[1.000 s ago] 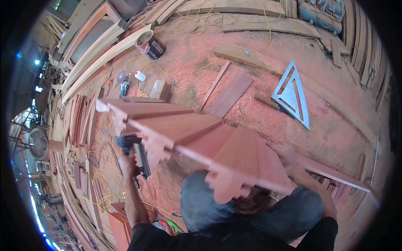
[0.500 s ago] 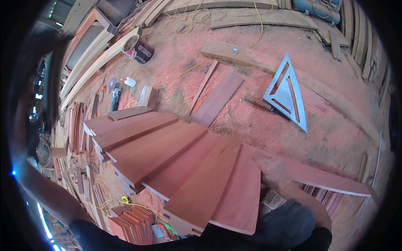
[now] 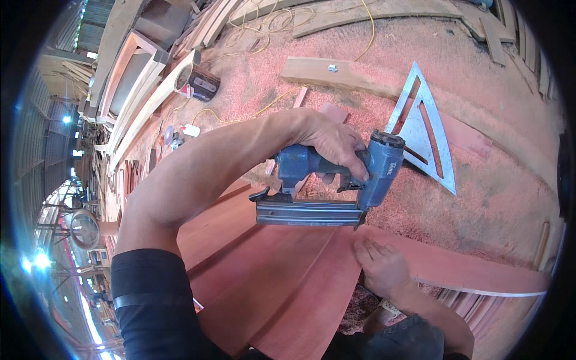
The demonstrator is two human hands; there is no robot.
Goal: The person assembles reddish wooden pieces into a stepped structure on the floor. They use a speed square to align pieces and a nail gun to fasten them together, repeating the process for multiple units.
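My left hand (image 3: 336,147) is closed around the handle of a blue pneumatic nail gun (image 3: 381,171). The gun's long grey magazine (image 3: 309,213) hangs over the reddish wooden boards, and its nose is just above the corner where two boards meet. My right hand (image 3: 384,270) grips this corner with bent fingers, at the edge of a pink board (image 3: 327,300). A long narrow pink board (image 3: 462,258) runs off to the right from there. More wedge-shaped boards (image 3: 222,225) fan out to the left, partly hidden by my left arm.
A metal triangle square (image 3: 423,129) lies beyond the gun on the sawdust-covered floor. Farther off are a thick plank (image 3: 324,72), a dark bucket (image 3: 201,84), a small white bottle (image 3: 191,130) and a yellow hose (image 3: 372,27). Stacked boards (image 3: 471,306) sit at lower right.
My left arm has swung in from the far left, bringing the nail gun over the boards. My right hand stays at the board corner, slightly shifted.
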